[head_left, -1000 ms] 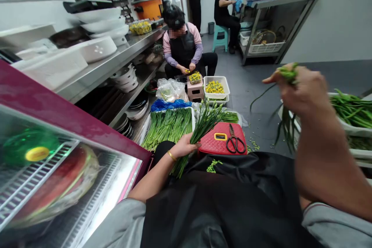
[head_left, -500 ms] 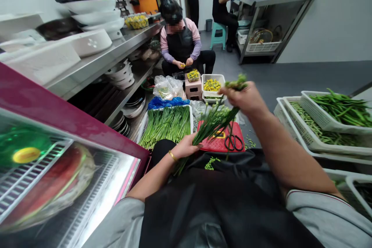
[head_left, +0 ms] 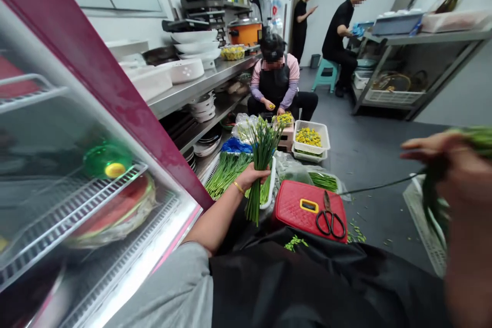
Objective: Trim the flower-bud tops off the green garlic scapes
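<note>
Left hand [head_left: 253, 176] clamped round green stems [head_left: 264, 149], right hand [head_left: 459, 161] clutching greens [head_left: 480, 139], so that long strand [head_left: 384, 185] poking out could snag the scissors [head_left: 328, 209] lol.

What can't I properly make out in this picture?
In the head view:
Right hand: outline blurred.
Greens it holds: blurred, cut off by the right edge.
Stem bundle: middle covered by the left hand.
White basket at right: partly hidden by those greens.
Far standing person: handheld item too small to identify.
</note>
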The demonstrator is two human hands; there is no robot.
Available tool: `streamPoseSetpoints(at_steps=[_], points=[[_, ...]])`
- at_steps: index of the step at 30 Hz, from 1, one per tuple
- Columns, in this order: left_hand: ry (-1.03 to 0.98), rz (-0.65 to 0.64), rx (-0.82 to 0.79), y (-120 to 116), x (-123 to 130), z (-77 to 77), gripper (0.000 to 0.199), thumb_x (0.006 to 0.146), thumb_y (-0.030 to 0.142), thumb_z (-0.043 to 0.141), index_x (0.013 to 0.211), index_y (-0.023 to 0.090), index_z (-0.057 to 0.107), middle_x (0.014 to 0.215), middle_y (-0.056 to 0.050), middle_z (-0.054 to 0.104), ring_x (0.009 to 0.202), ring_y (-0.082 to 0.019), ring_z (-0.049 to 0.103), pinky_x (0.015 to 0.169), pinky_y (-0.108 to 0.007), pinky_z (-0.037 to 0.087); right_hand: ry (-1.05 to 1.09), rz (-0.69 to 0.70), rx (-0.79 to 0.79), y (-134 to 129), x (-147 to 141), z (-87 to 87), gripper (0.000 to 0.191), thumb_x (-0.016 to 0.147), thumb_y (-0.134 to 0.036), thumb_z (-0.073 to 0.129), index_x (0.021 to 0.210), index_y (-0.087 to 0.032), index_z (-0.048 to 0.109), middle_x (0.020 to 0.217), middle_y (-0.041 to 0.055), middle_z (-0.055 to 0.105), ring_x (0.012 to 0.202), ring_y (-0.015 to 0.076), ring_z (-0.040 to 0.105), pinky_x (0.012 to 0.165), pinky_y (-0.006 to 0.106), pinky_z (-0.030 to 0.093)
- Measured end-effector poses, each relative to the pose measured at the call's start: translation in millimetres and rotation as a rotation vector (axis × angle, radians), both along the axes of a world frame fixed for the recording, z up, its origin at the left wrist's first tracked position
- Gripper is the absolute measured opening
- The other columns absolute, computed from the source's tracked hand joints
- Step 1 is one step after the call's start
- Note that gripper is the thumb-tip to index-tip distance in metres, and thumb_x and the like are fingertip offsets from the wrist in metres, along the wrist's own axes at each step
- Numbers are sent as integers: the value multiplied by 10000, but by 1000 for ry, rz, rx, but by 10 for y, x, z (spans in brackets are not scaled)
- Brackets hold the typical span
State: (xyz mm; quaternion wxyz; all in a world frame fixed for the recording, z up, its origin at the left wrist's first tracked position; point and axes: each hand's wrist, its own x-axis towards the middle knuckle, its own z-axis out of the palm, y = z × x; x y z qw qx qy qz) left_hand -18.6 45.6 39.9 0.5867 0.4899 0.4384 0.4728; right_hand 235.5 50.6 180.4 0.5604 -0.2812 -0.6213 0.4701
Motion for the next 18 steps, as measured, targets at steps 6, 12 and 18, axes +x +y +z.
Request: streamPoseSetpoints(at_steps=[6, 12, 18], points=[[5, -37, 80, 96, 182, 197, 474, 501, 470, 824, 664, 126, 542, 546, 17, 572, 438, -63, 456, 460, -224, 332, -21, 75, -113, -129, -13, -80, 454, 691, -431, 752, 1019, -130, 661, 481, -69, 398, 382, 60, 368, 346, 195, 250], [-136, -116, 29, -87, 155, 234, 412, 558, 341, 774, 843, 108, 589, 562, 22, 571, 433, -67, 449, 455, -221, 325, -5, 83, -315, -120, 28, -263, 386, 625, -417, 801, 843, -130, 661, 408, -114, 265, 328, 15, 188, 317, 170, 82], [-374, -291, -33, -239, 131, 191, 586, 526, 220, 611, 1097, 89, 586, 557, 38, 532, 408, -71, 404, 418, -223, 300, -16, 59, -365, -153, 7, -365, 402, 616, -481, 798, 775, -133, 674, 401, -106, 258, 332, 16, 189, 323, 173, 71]])
